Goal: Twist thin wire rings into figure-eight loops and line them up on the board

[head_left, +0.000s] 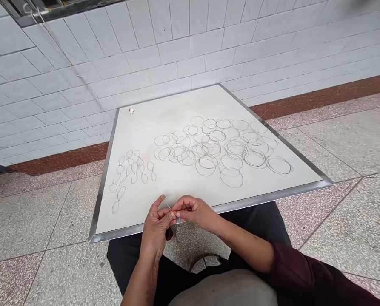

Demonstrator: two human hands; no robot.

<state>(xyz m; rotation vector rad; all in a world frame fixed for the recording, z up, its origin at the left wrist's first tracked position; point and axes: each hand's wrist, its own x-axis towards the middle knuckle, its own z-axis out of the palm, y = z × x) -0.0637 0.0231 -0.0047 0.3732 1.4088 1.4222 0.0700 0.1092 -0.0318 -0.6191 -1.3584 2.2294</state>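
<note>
A thin wire loop (172,195) stands up between my hands, just over the table's near edge. My left hand (157,222) pinches it from the left with thumb and fingers, the index finger raised beside the loop. From the right, my right hand (198,211) pinches the same wire, fingertips meeting those of the left; the exact grip point is partly hidden by the fingers. On the white tabletop (177,178), several round wire rings (206,165) lie overlapping at the centre and right. To the left lie several wires twisted into figure-eights (118,199).
A metal rim (272,194) borders the table. Near its far left corner sits a small red-and-white object (131,111). Behind rises a white tiled wall (177,55) with a cable (70,63). My legs are under the near edge, above a speckled floor (71,263).
</note>
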